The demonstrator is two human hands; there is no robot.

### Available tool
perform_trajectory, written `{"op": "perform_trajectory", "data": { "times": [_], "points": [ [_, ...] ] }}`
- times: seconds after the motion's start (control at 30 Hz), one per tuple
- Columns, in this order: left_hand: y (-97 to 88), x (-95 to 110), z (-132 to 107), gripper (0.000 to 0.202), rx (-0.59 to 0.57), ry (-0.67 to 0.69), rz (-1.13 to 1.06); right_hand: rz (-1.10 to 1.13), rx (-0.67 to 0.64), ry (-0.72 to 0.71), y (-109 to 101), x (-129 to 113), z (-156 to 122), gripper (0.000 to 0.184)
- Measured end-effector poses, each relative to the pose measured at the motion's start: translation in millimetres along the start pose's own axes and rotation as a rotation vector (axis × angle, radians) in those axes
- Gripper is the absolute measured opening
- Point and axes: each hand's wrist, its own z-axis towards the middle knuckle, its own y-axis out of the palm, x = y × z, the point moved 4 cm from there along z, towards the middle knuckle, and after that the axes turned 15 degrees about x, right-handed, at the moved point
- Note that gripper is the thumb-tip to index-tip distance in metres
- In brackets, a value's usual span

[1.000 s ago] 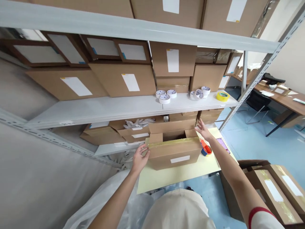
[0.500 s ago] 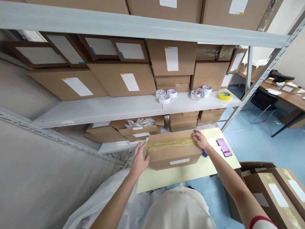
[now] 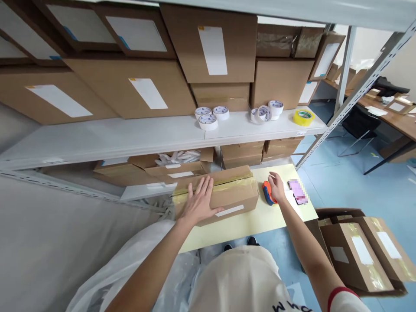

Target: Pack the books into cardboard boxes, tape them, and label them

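A long brown cardboard box [image 3: 238,197] with yellowish tape along its top seam rests on a pale yellow board [image 3: 208,235]. My left hand [image 3: 200,203] lies on the box toward its left end, fingers spread. Just right of the box is an orange and blue tape dispenser [image 3: 268,194]. Over its right side is my right hand [image 3: 276,187], fingers bent and partly hidden; whether they grip the dispenser cannot be made out. A phone [image 3: 298,191] in purple lies farther right on the board.
White tape rolls [image 3: 208,121] and a yellow roll [image 3: 303,117] stand on the grey shelf [image 3: 156,141] above. Labelled cartons [image 3: 149,89] line it. Packed boxes [image 3: 352,253] sit on the floor at right, and clear plastic [image 3: 130,268] hangs at lower left.
My right hand has left the box's right end for the tape dispenser. My left hand has moved from the box's left edge onto its top. The view has shifted downward and right.
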Motion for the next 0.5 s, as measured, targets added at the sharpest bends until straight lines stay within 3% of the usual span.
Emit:
{"op": "perform_trajectory", "data": {
  "times": [0.1, 0.2, 0.37, 0.5],
  "points": [
    [-2.0, 5, 2, 0.103, -0.039, 0.002, 0.033, -0.265, -0.074, 0.103, -22, 51, -20, 0.047],
    [-1.0, 7, 4, 0.103, -0.072, -0.015, 0.046, -0.535, -0.264, 0.029, -14, 79, -41, 0.044],
    [6.7, 5, 1, 0.110, -0.098, -0.010, 0.034, -0.845, -0.470, 0.138, 18, 91, -54, 0.078],
    [13.2, 7, -8, 0.107, -0.107, 0.012, 0.032, -0.863, -0.497, 0.186, 28, 91, -49, 0.078]
  ]
}}
